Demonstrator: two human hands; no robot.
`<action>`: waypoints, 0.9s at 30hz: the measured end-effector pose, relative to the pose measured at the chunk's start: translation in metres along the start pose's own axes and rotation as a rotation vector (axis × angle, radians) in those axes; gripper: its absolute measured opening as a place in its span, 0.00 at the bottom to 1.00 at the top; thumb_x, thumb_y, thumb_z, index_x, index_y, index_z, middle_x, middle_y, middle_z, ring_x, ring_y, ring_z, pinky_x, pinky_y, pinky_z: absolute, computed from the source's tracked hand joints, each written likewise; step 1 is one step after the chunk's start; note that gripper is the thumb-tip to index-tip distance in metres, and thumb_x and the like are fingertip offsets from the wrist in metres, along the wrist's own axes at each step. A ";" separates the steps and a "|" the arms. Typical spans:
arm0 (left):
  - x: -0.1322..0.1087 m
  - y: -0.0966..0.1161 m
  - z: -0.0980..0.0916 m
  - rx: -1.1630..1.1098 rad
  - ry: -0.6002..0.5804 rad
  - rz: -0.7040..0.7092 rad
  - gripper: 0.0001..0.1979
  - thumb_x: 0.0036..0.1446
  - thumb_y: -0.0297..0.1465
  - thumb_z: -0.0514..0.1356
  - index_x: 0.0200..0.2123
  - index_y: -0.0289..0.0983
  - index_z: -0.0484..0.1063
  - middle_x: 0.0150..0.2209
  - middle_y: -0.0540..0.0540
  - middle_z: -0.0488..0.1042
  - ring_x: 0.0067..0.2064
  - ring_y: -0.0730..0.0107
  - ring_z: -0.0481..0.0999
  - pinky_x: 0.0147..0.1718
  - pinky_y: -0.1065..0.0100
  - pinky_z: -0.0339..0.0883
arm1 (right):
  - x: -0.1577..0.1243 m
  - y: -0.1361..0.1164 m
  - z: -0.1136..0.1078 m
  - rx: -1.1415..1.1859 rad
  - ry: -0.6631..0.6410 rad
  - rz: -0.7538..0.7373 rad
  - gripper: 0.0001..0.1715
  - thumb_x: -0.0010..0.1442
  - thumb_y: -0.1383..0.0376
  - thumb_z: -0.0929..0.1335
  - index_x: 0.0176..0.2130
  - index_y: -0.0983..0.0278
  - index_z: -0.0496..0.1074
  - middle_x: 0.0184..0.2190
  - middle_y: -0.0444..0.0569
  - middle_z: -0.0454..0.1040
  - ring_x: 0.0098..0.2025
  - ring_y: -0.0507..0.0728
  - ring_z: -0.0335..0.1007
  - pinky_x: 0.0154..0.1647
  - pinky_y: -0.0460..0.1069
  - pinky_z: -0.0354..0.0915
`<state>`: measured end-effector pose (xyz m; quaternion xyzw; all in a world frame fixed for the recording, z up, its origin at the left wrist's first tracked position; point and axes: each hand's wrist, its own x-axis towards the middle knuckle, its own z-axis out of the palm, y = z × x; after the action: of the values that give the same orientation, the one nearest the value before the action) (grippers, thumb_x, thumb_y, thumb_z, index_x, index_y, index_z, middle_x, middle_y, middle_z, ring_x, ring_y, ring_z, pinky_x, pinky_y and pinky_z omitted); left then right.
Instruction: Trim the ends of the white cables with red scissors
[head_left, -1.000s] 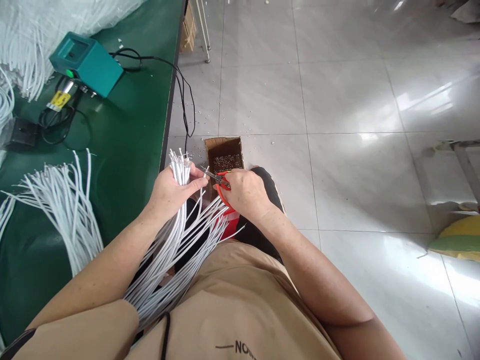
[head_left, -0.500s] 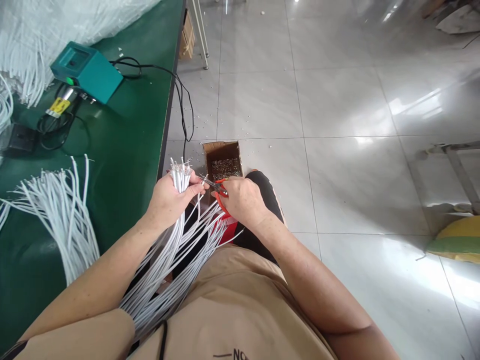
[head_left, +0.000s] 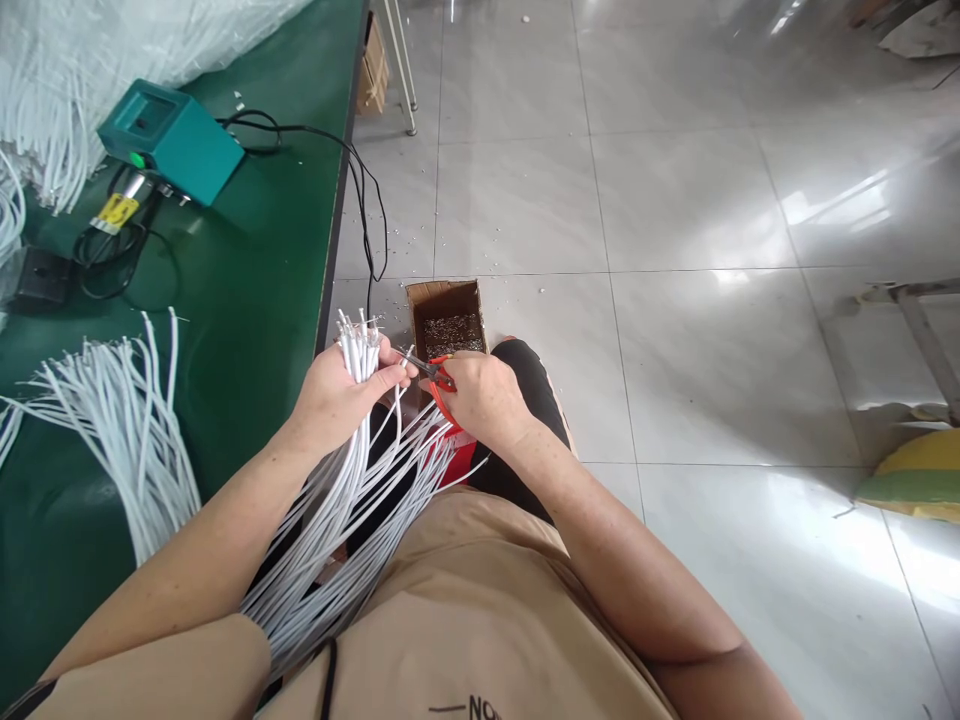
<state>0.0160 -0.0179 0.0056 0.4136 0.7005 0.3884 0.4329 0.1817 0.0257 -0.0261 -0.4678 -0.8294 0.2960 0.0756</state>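
Note:
My left hand (head_left: pixel 341 393) is closed around a bunch of white cables (head_left: pixel 362 355), their cut ends poking up above the fist. Between its thumb and fingertips one cable end sticks out toward the right. My right hand (head_left: pixel 487 397) grips orange-handled cutting pliers (head_left: pixel 433 372), whose dark jaws are at that cable end; whether they touch it is too small to tell. More white cables (head_left: pixel 409 490) trail down across my lap. Just beyond the pliers, an open cardboard box (head_left: pixel 444 291) on the floor holds many small clippings.
On the green table (head_left: pixel 262 250) to the left lie another bundle of white cables (head_left: pixel 135 430), a teal device (head_left: pixel 176 140) with black cords, and plastic-wrapped cables (head_left: pixel 52 130). Clippings are scattered on the tiled floor. A metal frame (head_left: pixel 926 340) stands at right.
Both hands stay almost in place, with the pliers still at the cable end. The view has shifted very slightly.

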 end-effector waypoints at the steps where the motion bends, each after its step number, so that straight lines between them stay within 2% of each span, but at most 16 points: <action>1: 0.000 -0.001 0.000 -0.038 -0.002 -0.005 0.09 0.46 0.32 0.68 0.30 0.37 0.72 0.31 0.47 0.78 0.34 0.65 0.77 0.42 0.63 0.69 | 0.000 0.002 0.002 0.044 0.015 -0.004 0.15 0.60 0.58 0.65 0.27 0.65 0.72 0.30 0.50 0.74 0.30 0.54 0.67 0.28 0.48 0.53; 3: 0.001 -0.003 0.001 -0.105 -0.016 -0.002 0.10 0.46 0.32 0.68 0.30 0.37 0.71 0.31 0.47 0.78 0.34 0.66 0.77 0.40 0.64 0.70 | 0.001 0.005 0.005 0.182 0.038 0.031 0.14 0.57 0.59 0.67 0.25 0.65 0.71 0.29 0.49 0.73 0.29 0.52 0.65 0.27 0.48 0.53; 5: 0.001 -0.004 0.000 -0.134 -0.030 0.015 0.10 0.46 0.32 0.68 0.31 0.37 0.70 0.32 0.48 0.77 0.34 0.67 0.77 0.39 0.65 0.70 | 0.001 0.003 0.006 0.427 0.062 0.108 0.13 0.56 0.59 0.67 0.27 0.65 0.72 0.28 0.46 0.73 0.28 0.51 0.65 0.28 0.47 0.56; 9: 0.002 -0.005 -0.002 -0.092 -0.052 0.038 0.20 0.46 0.34 0.68 0.44 0.39 0.72 0.32 0.50 0.75 0.33 0.68 0.76 0.36 0.66 0.70 | 0.003 -0.010 0.001 1.096 0.045 0.178 0.12 0.55 0.59 0.68 0.34 0.65 0.76 0.29 0.44 0.76 0.31 0.49 0.67 0.34 0.45 0.62; 11: 0.002 -0.005 -0.003 -0.066 -0.069 0.041 0.25 0.47 0.35 0.68 0.50 0.40 0.71 0.33 0.51 0.74 0.33 0.69 0.75 0.37 0.66 0.69 | 0.005 -0.016 -0.002 1.282 0.016 0.190 0.09 0.54 0.62 0.68 0.33 0.65 0.76 0.27 0.43 0.75 0.29 0.48 0.67 0.33 0.44 0.62; 15: 0.002 -0.004 -0.004 0.007 -0.106 0.046 0.25 0.49 0.37 0.66 0.52 0.40 0.72 0.33 0.50 0.74 0.35 0.68 0.75 0.41 0.64 0.69 | 0.008 -0.020 -0.004 1.373 0.004 0.222 0.04 0.51 0.66 0.69 0.27 0.65 0.74 0.23 0.41 0.73 0.25 0.47 0.63 0.29 0.44 0.60; 18: 0.002 -0.004 -0.004 0.029 -0.119 0.052 0.23 0.50 0.38 0.66 0.49 0.39 0.74 0.33 0.49 0.75 0.35 0.67 0.75 0.42 0.64 0.68 | 0.009 -0.020 -0.005 1.397 -0.002 0.214 0.05 0.51 0.67 0.68 0.25 0.65 0.72 0.22 0.41 0.72 0.25 0.47 0.63 0.28 0.44 0.60; 24: 0.002 -0.008 -0.003 0.008 -0.141 0.050 0.19 0.47 0.37 0.68 0.43 0.40 0.75 0.31 0.51 0.75 0.33 0.69 0.75 0.41 0.65 0.68 | 0.007 -0.024 -0.004 1.377 0.002 0.295 0.04 0.51 0.68 0.67 0.24 0.65 0.70 0.18 0.39 0.68 0.20 0.46 0.58 0.24 0.44 0.56; 27: 0.003 -0.010 -0.002 -0.057 -0.130 0.023 0.20 0.45 0.37 0.70 0.42 0.39 0.74 0.30 0.51 0.75 0.33 0.67 0.76 0.41 0.65 0.68 | 0.004 -0.025 0.006 1.340 0.096 0.297 0.03 0.50 0.67 0.68 0.27 0.65 0.71 0.19 0.39 0.69 0.21 0.47 0.59 0.25 0.44 0.57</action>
<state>0.0108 -0.0185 -0.0034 0.4334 0.6550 0.3852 0.4845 0.1591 0.0164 -0.0179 -0.4414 -0.3904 0.7311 0.3438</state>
